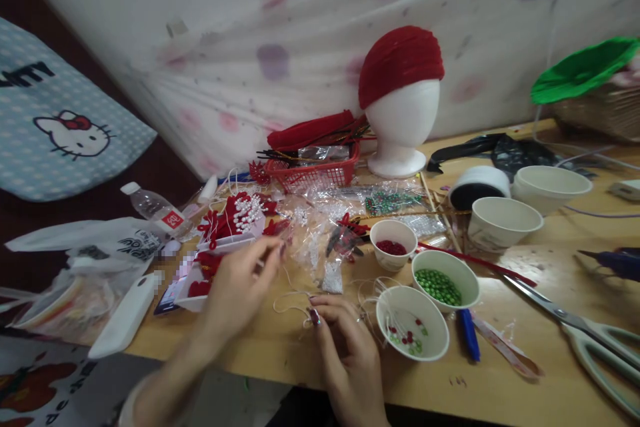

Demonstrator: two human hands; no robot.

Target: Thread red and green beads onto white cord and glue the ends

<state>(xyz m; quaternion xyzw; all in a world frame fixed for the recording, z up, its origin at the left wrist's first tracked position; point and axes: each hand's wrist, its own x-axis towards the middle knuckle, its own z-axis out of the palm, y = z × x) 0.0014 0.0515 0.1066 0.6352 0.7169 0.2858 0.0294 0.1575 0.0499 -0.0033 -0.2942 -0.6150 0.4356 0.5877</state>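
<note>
My left hand (245,290) is raised over the table's left middle, thumb and fingertips pinched together. A thin white thread (289,310) runs from near those fingertips in a loose loop to my right hand (350,350). The right thumb and forefinger are closed on the thread, low over the front of the table. Just right of that hand stands a paper cup (440,347) with red and green beads on white strands. Behind it are a cup of green beads (437,285) and a smaller cup of dark red beads (391,248).
Large scissors (563,313) and a blue pen-like object (469,337) lie to the right. A white foam head (403,123) with a red cap and a red basket (313,175) stand behind. A white tray (193,300) of red ornaments and a plastic bottle (157,207) sit left.
</note>
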